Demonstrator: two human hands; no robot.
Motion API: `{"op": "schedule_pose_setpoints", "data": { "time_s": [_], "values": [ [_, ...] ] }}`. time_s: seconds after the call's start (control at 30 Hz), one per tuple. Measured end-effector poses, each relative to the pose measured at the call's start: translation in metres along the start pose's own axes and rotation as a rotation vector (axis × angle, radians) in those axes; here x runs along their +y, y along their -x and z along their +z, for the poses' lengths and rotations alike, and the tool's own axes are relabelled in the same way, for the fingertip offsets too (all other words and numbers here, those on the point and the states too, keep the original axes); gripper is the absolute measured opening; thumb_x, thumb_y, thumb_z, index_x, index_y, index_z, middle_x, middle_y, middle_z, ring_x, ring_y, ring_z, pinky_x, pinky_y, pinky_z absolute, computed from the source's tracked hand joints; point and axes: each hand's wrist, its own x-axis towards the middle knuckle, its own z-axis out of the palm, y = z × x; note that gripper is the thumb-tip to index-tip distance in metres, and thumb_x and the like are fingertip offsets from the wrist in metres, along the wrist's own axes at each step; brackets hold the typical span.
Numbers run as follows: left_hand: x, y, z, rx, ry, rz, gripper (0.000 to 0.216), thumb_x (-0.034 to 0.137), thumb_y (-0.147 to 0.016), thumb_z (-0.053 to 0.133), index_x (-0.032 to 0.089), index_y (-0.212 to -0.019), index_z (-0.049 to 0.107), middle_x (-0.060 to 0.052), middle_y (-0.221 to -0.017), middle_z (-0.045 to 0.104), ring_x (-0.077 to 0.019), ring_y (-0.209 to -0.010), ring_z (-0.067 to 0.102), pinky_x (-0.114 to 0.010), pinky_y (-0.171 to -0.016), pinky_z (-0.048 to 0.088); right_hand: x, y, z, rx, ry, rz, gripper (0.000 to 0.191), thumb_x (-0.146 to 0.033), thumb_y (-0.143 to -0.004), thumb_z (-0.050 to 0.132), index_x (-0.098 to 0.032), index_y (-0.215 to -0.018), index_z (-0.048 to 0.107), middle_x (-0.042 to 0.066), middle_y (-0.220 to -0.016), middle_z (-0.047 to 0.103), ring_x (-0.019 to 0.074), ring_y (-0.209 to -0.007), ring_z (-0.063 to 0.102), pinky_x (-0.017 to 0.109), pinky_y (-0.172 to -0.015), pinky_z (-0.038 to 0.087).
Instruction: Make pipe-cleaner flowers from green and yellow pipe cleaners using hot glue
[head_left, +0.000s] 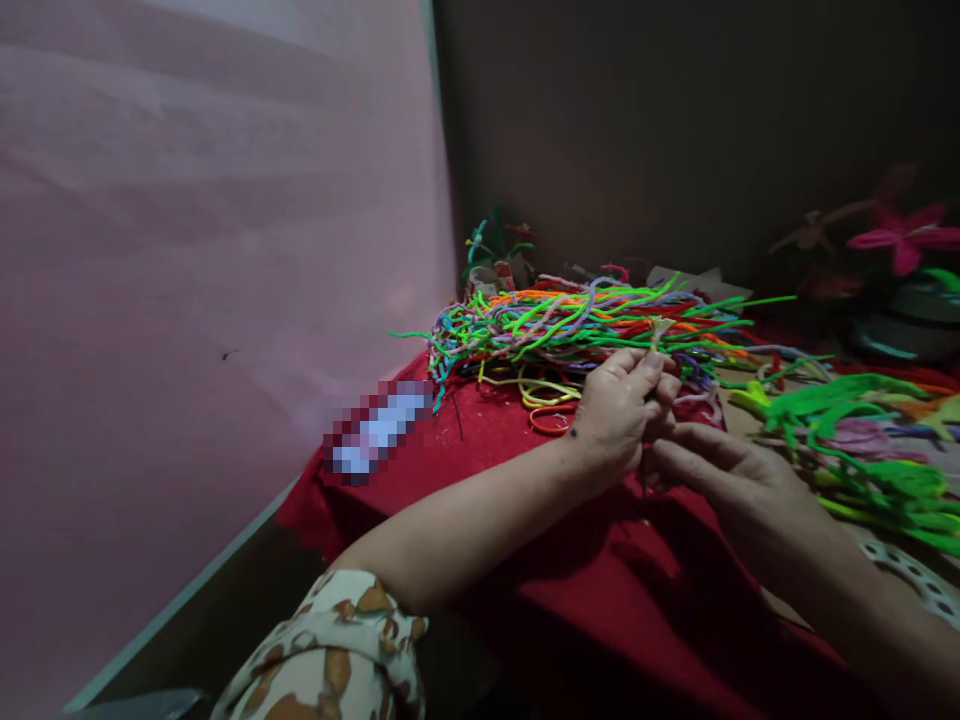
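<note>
Holding right hand (761, 490) over red cloth (510, 490), front-right of fuzzy-stem pile (540, 325); can't tell if pinching with bent fingers (690, 460). Pinching pale tufted piece (659, 330) between fingers of left hand (615, 415), in front of pile. Seeing green fuzzy pieces (896, 485) right of pile, pink flower (904, 240) farther right.

The left sleeve (334, 645) is loose, cream with uneven brown patches, its edge bunched above the bare left forearm (461, 530). The left hand (616, 415) and right hand (754, 485) are bare; a small round mark (574, 433) shows at the left wrist (581, 448).
</note>
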Motion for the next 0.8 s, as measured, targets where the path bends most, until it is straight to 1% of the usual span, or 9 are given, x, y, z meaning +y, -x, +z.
{"op": "schedule_pose_setpoints", "data": {
  "time_s": [0.07,0.13,0.2,0.27,0.4,0.5,0.6,0.67,0.8],
  "values": [
    [-0.001,0.000,-0.002,-0.013,0.047,-0.002,0.009,0.019,-0.081,0.050,0.016,-0.074,0.046,0.007,-0.053,0.042,-0.0014,-0.034,0.026,-0.014,-0.037,0.022,-0.002,0.002,0.006,-0.043,0.060,0.006,0.025,-0.043,-0.068,0.066,-0.018,-0.073,0.064,0.001,-0.061,0.061,0.0130,-0.056,0.053,0.024,-0.055,0.046],
    [-0.002,-0.001,-0.006,-0.024,0.045,-0.003,0.009,0.020,-0.081,0.051,0.016,-0.074,0.047,0.006,-0.054,0.046,-0.0023,-0.035,0.032,-0.015,-0.038,0.026,-0.006,0.003,0.010,-0.026,0.136,-0.016,0.028,-0.044,-0.071,0.062,-0.017,-0.063,0.060,0.001,-0.054,0.058,0.0121,-0.051,0.050,0.023,-0.051,0.042],
    [-0.003,-0.003,-0.011,-0.023,0.006,0.005,0.009,0.022,-0.080,0.053,0.016,-0.075,0.048,0.004,-0.056,0.051,-0.0040,-0.038,0.040,-0.016,-0.040,0.031,-0.007,0.005,0.011,-0.012,0.192,-0.046,0.030,-0.043,-0.073,0.060,-0.017,-0.058,0.057,0.001,-0.052,0.057,0.0115,-0.049,0.048,0.023,-0.050,0.040],
    [-0.002,-0.004,-0.015,-0.038,-0.026,-0.010,0.009,0.023,-0.080,0.053,0.016,-0.076,0.050,0.002,-0.058,0.056,-0.0059,-0.041,0.047,-0.017,-0.043,0.035,-0.007,0.005,0.011,-0.008,0.214,-0.067,0.030,-0.043,-0.075,0.058,-0.017,-0.059,0.057,0.001,-0.052,0.057,0.0114,-0.048,0.048,0.023,-0.050,0.040],
    [0.001,-0.005,-0.018,-0.117,-0.037,-0.114,0.015,0.028,-0.079,0.055,0.013,-0.078,0.055,-0.003,-0.063,0.062,-0.0106,-0.052,0.058,-0.021,-0.053,0.044,-0.004,0.005,0.011,0.047,0.178,-0.094,0.028,-0.039,-0.080,0.055,-0.018,-0.061,0.055,0.000,-0.052,0.057,0.0106,-0.048,0.048,0.022,-0.052,0.040],
    [0.002,-0.006,-0.020,-0.160,-0.061,-0.160,0.018,0.027,-0.076,0.059,0.010,-0.081,0.058,-0.005,-0.068,0.065,-0.0114,-0.056,0.060,-0.021,-0.053,0.043,-0.003,0.003,0.010,0.100,0.096,-0.102,0.025,-0.038,-0.080,0.056,-0.018,-0.064,0.054,-0.002,-0.050,0.056,0.0099,-0.047,0.048,0.022,-0.052,0.039],
    [-0.001,-0.007,-0.023,-0.225,-0.091,-0.168,0.017,0.022,-0.072,0.064,0.011,-0.084,0.060,-0.006,-0.073,0.067,-0.0125,-0.064,0.062,-0.022,-0.059,0.046,-0.003,0.001,0.008,0.126,0.072,-0.111,0.025,-0.035,-0.079,0.057,-0.017,-0.062,0.052,-0.002,-0.049,0.054,0.0088,-0.045,0.046,0.021,-0.051,0.038],
    [-0.004,-0.007,-0.024,-0.248,-0.089,-0.157,0.018,0.020,-0.071,0.066,0.011,-0.085,0.059,-0.006,-0.076,0.068,-0.0131,-0.069,0.063,-0.023,-0.063,0.047,-0.003,0.001,0.007,0.121,0.067,-0.098,0.024,-0.034,-0.080,0.055,-0.017,-0.064,0.052,-0.003,-0.047,0.053,0.0086,-0.044,0.047,0.020,-0.050,0.039],
    [-0.008,-0.004,-0.022,-0.266,-0.032,-0.193,0.020,0.021,-0.068,0.069,0.014,-0.082,0.056,-0.006,-0.081,0.068,-0.0138,-0.072,0.063,-0.022,-0.062,0.046,-0.001,0.005,0.008,0.070,-0.017,-0.059,0.020,-0.038,-0.082,0.052,-0.019,-0.077,0.052,-0.005,-0.048,0.051,0.0085,-0.039,0.048,0.020,-0.045,0.040]
  ]
}}
